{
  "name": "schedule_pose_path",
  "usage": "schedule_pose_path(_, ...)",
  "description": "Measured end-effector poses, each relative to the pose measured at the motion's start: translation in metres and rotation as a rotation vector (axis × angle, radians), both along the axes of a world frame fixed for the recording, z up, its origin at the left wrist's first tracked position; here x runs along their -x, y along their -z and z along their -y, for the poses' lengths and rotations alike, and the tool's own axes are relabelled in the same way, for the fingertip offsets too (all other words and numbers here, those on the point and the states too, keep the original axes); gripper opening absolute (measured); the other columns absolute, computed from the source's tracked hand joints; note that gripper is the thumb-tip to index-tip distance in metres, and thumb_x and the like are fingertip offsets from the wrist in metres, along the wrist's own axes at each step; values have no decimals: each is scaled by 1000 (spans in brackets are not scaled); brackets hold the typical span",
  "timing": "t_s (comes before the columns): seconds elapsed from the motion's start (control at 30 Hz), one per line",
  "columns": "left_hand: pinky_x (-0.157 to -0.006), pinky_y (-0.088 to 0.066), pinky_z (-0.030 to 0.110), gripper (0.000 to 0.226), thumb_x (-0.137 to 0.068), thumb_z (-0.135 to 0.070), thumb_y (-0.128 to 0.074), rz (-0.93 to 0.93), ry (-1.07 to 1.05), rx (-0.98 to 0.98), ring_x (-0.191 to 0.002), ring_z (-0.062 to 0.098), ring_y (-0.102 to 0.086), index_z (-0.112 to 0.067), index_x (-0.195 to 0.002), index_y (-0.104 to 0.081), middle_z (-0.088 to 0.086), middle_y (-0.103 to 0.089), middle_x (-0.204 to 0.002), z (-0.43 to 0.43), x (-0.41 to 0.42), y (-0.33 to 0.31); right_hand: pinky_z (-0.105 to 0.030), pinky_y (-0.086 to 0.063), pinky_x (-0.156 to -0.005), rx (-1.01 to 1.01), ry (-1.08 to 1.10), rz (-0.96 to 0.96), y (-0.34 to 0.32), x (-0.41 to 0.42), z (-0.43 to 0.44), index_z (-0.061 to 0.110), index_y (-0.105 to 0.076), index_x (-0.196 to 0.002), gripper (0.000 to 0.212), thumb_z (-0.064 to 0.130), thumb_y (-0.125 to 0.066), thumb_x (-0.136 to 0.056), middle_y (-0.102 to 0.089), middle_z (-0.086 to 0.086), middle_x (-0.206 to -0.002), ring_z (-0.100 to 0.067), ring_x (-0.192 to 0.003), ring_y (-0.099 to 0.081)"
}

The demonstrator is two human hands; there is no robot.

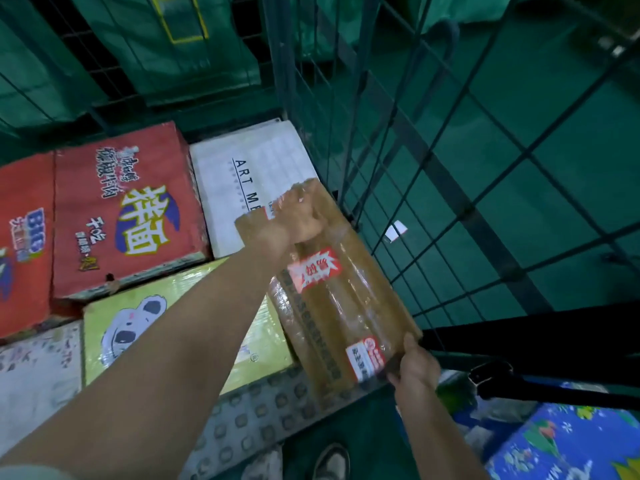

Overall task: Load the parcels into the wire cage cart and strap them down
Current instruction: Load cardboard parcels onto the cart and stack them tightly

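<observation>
A long brown taped parcel (349, 306) with red and white stickers lies tilted along the right wire wall (349, 109) of the cage cart. My left hand (298, 220) rests flat on its far end, fingers spread. My right hand (414, 368) grips its near corner. Under and beside it lie packed parcels: a white box (239, 181) marked ART, a red noodle carton (121, 216), a yellow-green box (114, 327) with a cartoon animal, and another red carton (24, 244) at the left.
A grey studded mat (256, 420) covers the cart's near edge. Green sacks (166, 39) stand behind the back mesh. A black strap with a buckle (491, 375) hangs at the right, above a blue patterned box (568, 445). My shoe (332, 462) stands on the green floor.
</observation>
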State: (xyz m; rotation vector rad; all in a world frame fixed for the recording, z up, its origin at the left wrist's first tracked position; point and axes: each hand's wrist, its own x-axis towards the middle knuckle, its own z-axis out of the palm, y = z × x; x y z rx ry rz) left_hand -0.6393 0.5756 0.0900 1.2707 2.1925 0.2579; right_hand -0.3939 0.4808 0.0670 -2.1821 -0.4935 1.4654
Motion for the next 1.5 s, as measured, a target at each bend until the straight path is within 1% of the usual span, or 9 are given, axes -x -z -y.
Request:
schedule_pose_path(0.13, -113, -3, 57, 83, -90, -48, -51, 30, -174, -16, -144, 34, 4, -26, -151, 1, 13, 4, -158, 31, -5, 17, -38, -55, -58, 27, 19, -76, -3, 4, -8, -4, -58, -109, 25, 18, -51, -97, -58, -17, -81, -24, -58, -53)
schedule_pose_path(0.43, -113, -2, 60, 86, -90, -55, -49, 278, -634, 52, -142, 39, 15, -32, -150, 8, 10, 26, -154, 79, -38, 40, -42, -58, -64, -178, 65, -34, 6, 27, 22, 4, -58, -76, 22, 20, -62, -91, -64, -17, -90, -34, -82, -65)
schedule_pose_path(0.63, -115, -3, 55, 102, -74, -71, -57, 501, -898, -58, -144, 33, 10, -36, -149, 3, 9, 12, -158, 127, -37, 46, -19, -32, -87, -412, -64, 123, -22, 54, 92, -3, -62, -74, 17, 9, -67, -85, -45, -13, -122, -20, -108, -46)
schedule_pose_path(0.8, -112, -26, 51, 127, -35, -92, -62, 731, -984, -176, -142, 23, -24, -49, -144, -13, -7, -29, -152, 148, -34, 69, -49, -48, -92, -597, -354, 250, 2, 54, 147, -9, -68, -85, 12, 1, -71, -79, -37, -24, -124, -16, -109, -40)
schedule_pose_path(0.93, -93, -47, 53, 129, -29, -67, -85, 819, -1039, -140, -125, 27, -46, -50, -136, -15, -6, -41, -141, 154, -48, 70, -46, -51, -85, -416, -646, 349, 10, 36, 150, -10, -66, -91, 25, 14, -68, -85, -28, -20, -135, -35, -115, -46)
schedule_pose_path(1.13, -90, -49, 51, 137, -16, -63, -88, 855, -1034, -116, -115, 28, -54, -54, -130, -12, -2, -49, -132, 162, -41, 103, -25, -45, -75, -283, -840, 396, 0, 26, 150, -4, -66, -99, 37, 31, -61, -90, -22, -9, -137, -13, -97, -44)
schedule_pose_path(1.23, -100, -41, 52, 141, -20, -70, -84, 797, -1032, -160, -130, 27, -43, -49, -138, -11, -2, -41, -141, 161, -42, 88, -23, -35, -68, -316, -697, 323, -3, 34, 149, -3, -66, -84, 31, 28, -64, -88, -28, -9, -130, -15, -88, -42)
schedule_pose_path(1.37, -114, -25, 45, 110, -64, -60, -74, 628, -984, -434, -139, 21, -29, -35, -149, -9, -2, -27, -152, 152, -46, 49, -22, -37, -80, -377, -189, 32, -16, 50, 113, 4, -50, -78, 19, 12, -65, -88, -29, -3, -120, -20, -93, -45)
schedule_pose_path(1.5, -114, -16, 52, 102, -79, -62, -60, 521, -1127, -151, -144, 34, -11, -28, -150, 5, 17, -10, -156, 151, -43, 36, -46, -48, -92, -263, 114, -143, -16, 47, 54, 13, -67, -73, 20, 29, -68, -84, -58, -14, -101, -30, -98, -58)
